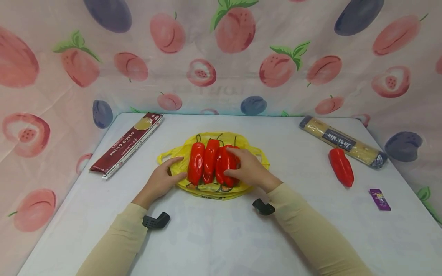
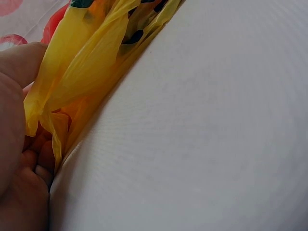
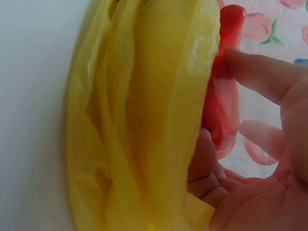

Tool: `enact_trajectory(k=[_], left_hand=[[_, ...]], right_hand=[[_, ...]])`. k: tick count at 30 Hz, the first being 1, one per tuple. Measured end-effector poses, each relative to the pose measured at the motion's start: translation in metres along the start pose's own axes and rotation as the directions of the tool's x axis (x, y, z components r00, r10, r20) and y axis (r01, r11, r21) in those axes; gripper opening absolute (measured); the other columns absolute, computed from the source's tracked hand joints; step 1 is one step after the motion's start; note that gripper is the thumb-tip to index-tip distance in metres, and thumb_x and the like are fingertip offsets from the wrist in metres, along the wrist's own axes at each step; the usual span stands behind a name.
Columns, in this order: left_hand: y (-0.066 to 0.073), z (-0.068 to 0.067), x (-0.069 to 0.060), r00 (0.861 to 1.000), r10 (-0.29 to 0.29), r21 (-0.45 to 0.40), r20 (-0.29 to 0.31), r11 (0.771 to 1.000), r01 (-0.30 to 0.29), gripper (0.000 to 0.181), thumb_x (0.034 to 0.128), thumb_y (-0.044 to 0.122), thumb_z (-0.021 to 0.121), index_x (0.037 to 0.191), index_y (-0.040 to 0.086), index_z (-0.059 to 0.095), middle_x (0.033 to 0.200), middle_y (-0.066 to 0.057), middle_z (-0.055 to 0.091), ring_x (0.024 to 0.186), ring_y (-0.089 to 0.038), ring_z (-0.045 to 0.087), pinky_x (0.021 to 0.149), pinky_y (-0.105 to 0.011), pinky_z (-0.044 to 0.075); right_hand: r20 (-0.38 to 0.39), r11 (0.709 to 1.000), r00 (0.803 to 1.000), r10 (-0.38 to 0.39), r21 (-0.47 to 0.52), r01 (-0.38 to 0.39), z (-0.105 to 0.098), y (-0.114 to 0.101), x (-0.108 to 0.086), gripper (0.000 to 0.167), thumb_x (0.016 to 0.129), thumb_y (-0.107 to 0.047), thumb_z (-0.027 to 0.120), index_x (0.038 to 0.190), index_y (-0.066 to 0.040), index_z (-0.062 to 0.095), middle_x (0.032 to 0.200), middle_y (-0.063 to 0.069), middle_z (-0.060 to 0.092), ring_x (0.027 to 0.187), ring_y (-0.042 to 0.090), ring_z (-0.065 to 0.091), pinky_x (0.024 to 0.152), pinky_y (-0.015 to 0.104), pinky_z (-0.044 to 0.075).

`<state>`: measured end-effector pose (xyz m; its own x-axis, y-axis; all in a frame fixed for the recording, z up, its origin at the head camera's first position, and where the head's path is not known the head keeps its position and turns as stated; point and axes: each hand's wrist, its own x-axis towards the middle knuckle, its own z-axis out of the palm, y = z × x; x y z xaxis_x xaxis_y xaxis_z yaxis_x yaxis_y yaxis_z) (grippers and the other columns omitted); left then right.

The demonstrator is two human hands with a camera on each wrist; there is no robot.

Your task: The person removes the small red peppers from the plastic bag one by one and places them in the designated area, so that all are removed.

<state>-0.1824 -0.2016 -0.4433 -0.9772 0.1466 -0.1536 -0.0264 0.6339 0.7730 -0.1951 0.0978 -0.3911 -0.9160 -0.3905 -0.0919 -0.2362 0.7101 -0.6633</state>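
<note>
Several glossy red toy-like peppers (image 1: 210,159) with dark curved stems lie side by side on a flattened yellow plastic bag (image 1: 253,153). My left hand (image 1: 160,181) is at the bag's left side, fingers and thumb spread apart, the thumb tip close to the leftmost pepper. In the left wrist view, bag folds (image 2: 82,72) partly cover the fingers. On the other side, my right hand (image 1: 250,168) touches the rightmost pepper (image 1: 228,161) with its thumb and a fingertip. Its other fingers are partly hidden behind the bag edge in the right wrist view.
A dark red spaghetti pack (image 1: 127,143) lies at the back left. At the right are a clear spaghetti pack (image 1: 342,141), another red pepper (image 1: 341,167) and a small purple packet (image 1: 380,199). A fruit-print cloth (image 1: 221,92) stands behind the white table (image 1: 214,237).
</note>
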Motion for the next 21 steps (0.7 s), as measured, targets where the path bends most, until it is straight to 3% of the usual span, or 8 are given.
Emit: enact_trajectory(k=[12,21], left_hand=[[0.0022,-0.0005,-0.0017,1.0,0.001,-0.006,-0.002,1.0,-0.001,0.065,0.0918,0.041,0.069,0.15,0.02,0.047,0.154,-0.015,0.04,0.139,-0.037,0.035,0.109,-0.063,0.032],[0.0013,0.0003,-0.0021,1.0,0.0,-0.019,-0.003,1.0,0.0,0.066,0.0918,0.041,0.069,0.15,0.02,0.046,0.154,-0.015,0.04,0.139,-0.036,0.036,0.109,-0.061,0.033]], right_hand=[[-0.005,1.0,1.0,0.017,0.019,-0.017,0.0056,-0.0004,-0.0023,0.071,0.089,-0.017,0.075,0.152,-0.016,0.043,0.132,0.016,0.051,0.12,0.033,0.05,0.086,0.045,0.057],[-0.016,0.995,1.0,-0.024,0.094,0.025,0.005,0.0063,-0.002,0.068,0.092,-0.013,0.067,0.154,-0.018,0.041,0.143,0.011,0.05,0.122,0.031,0.051,0.087,0.043,0.056]])
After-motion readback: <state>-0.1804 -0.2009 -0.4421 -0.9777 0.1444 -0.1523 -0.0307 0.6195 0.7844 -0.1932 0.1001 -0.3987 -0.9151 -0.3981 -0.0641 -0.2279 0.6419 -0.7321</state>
